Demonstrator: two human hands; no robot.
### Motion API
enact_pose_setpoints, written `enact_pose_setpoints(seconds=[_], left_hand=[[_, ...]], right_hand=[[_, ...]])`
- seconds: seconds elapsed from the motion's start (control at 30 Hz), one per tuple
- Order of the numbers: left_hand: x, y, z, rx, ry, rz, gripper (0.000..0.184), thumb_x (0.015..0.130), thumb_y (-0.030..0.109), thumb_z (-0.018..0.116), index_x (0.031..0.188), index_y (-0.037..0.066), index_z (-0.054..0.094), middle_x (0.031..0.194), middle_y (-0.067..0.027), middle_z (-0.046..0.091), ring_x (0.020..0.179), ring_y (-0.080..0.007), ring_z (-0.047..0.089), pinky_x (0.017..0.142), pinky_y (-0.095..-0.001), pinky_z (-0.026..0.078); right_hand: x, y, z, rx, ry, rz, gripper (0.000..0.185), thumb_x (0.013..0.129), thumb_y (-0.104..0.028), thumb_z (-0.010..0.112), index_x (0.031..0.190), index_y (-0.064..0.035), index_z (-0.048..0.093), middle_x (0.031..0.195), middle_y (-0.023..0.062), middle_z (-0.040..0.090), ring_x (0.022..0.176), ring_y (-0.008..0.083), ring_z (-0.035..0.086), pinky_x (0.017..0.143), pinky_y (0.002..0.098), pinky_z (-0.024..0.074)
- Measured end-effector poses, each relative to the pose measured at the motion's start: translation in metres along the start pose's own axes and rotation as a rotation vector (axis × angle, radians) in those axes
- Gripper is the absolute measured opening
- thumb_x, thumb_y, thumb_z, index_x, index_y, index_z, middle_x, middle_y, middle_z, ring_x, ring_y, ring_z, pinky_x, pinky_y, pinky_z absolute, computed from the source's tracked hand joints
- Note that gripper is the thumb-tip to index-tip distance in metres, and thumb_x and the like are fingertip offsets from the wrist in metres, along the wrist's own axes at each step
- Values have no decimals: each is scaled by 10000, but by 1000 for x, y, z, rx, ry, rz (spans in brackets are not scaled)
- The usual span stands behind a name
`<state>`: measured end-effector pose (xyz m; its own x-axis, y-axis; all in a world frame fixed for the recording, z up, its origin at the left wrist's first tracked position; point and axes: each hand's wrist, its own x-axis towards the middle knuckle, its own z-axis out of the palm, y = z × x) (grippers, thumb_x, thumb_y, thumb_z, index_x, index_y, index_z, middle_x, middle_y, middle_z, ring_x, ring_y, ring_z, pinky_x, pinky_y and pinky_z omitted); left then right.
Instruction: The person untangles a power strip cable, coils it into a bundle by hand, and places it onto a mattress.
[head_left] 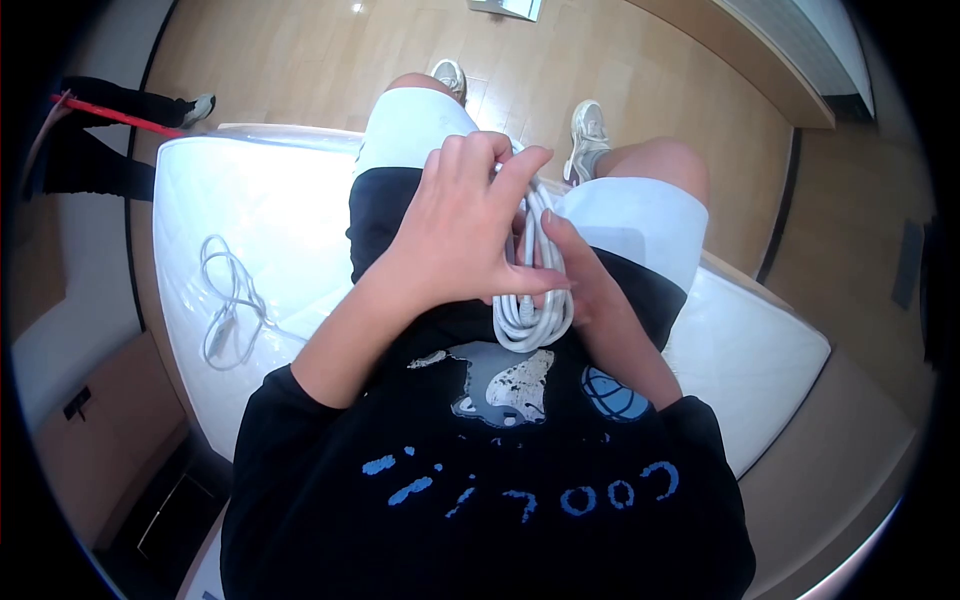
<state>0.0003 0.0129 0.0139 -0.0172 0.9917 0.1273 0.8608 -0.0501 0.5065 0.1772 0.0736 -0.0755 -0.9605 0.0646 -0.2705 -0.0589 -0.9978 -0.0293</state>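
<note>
A coiled white cable (530, 322) is held in front of my lap, its several loops bundled into a long oval. My left hand (455, 215) closes over the coil from the left, fingers bent at its upper end and thumb across its lower part. From the right, my right hand (583, 270) grips the same coil, with its thumb along the loops and its other fingers mostly hidden behind them. A second white cable (237, 290) lies in loose loops on the mattress, left of my left arm, with a small white connector piece among its loops.
I sit on a white mattress (290, 185) that looks covered in clear plastic. At the far left, a person in dark trousers (95, 160) stands near a red pole (120, 117). A white box (507, 8) rests on the wooden floor (310, 60) ahead.
</note>
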Motion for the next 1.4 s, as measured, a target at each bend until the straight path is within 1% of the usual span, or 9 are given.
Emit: enact_pose_setpoints(seconds=[0.17,0.37,0.5,0.6,0.83,0.93,1.07,1.3,1.4], left_hand=[[4,-14,6,-81,-61,117,1220,564,817,777,1450,33,477,1278,-179,461,1085,-375,458,993,-485,414],[5,-18,10,-9,-69,110,1285,576,811,774,1504,2,408,1443,-212,398,1300,-411,389,1096,-497,375],[-26,-34,-7,-184,0,-111,1055,677,591,852,1453,-4,454,1401,-238,424,1265,-453,458,1062,-488,418],[-61,-39,-35,-300,-234,-245,509,797,324,831,1157,24,632,1043,-137,630,972,-342,638,859,-438,503],[-115,-30,-27,-202,-121,-309,163,894,106,719,1019,16,669,834,-129,626,671,-287,611,615,-341,486],[-102,-17,-41,-484,-85,-484,177,907,33,633,1078,2,664,820,-126,605,673,-267,599,634,-333,480],[-60,-5,-52,-381,41,-219,564,898,-18,527,1461,15,507,823,-140,597,691,-297,611,667,-356,503],[-33,14,-15,-336,-51,-64,509,937,84,599,1436,13,524,929,-176,701,768,-368,691,665,-399,556],[-32,27,-9,-333,-231,-188,505,941,47,585,1439,-6,523,1004,-211,708,824,-381,706,717,-403,563]], right_hand=[[0,-1,17,-175,134,37,732,890,-232,696,1489,25,363,1257,210,631,958,300,734,856,497,637],[6,2,12,-65,28,18,856,811,-177,684,1550,-6,287,1313,233,585,1122,337,679,988,600,556],[10,3,12,56,-167,-111,921,755,-209,713,1528,12,264,1354,277,515,1179,434,627,1051,658,483],[6,-2,9,153,-270,-186,868,760,-218,716,1454,75,284,1295,282,520,1184,497,592,1080,673,452],[12,-6,10,200,-488,-185,975,742,-254,770,1447,122,211,1342,298,465,1247,503,555,1114,650,433],[10,-10,15,44,-364,-229,1022,727,-261,792,1452,128,187,1357,300,456,1266,504,543,1124,638,429],[3,-15,21,46,-291,-268,1095,722,-323,815,1490,87,151,1381,302,440,1304,498,511,1124,635,430],[-8,-21,29,-201,-69,-510,1231,687,-500,790,1543,82,123,1485,336,387,1387,482,453,1106,591,467],[-7,-25,17,-283,-81,-518,1200,695,-534,763,1530,86,165,1493,337,400,1343,465,507,1069,541,516]])
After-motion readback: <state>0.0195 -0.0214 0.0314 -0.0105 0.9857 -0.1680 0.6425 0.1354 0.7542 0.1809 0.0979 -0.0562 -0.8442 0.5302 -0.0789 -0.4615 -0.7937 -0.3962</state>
